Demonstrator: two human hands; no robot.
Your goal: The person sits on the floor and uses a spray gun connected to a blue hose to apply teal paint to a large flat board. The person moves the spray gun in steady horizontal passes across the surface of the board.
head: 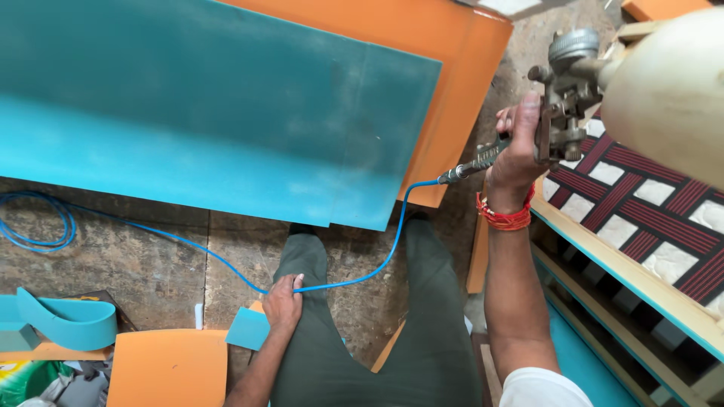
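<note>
Right hand (520, 154): I grip the spray gun (566, 90), raised beside the teal sheet (211, 105).
Left hand (283, 301): I pinch the blue hose (362, 275) at my thigh.

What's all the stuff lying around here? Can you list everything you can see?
large teal foam sheet: one, teal, flat on the floor ahead
orange foam sheet: one, orange, under the teal sheet
thin blue air hose: one, blue, across the floor, coiled at left
metal spray gun with cream cup: one, grey and cream, upper right
red-and-white patterned panel: one, right
small teal foam offcuts: a few, lower left
left hand: gripping the hose
right hand: holding the spray gun
</note>
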